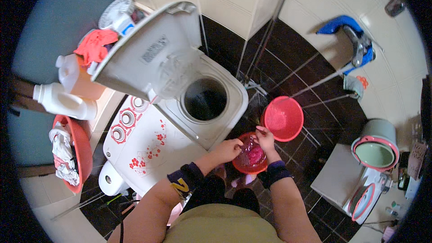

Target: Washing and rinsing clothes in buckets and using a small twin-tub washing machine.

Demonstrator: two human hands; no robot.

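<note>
Below my hands stands a red basin [239, 165] holding a wet-looking bright pink cloth [255, 155]. My left hand [228, 150] is closed above the basin's left rim, its thumb and fingers pressed together. Over the far right rim my right hand [265, 138] is closed too, with its thumb and fingertips drawn in. Between them, a pale, glinting patch shows over the basin, too small to name. Whatever either hand pinches is hidden. Just beyond my right hand sits a larger pink-red bucket [284, 117].
A white washing machine [153, 153] with its lid [148, 49] raised and round tub [206, 99] exposed stands on my left. Bottles [67, 101] and a red basin of laundry [85, 162] lie beyond it. Stacked buckets [375, 139] are at the right, on dark floor tiles [310, 76].
</note>
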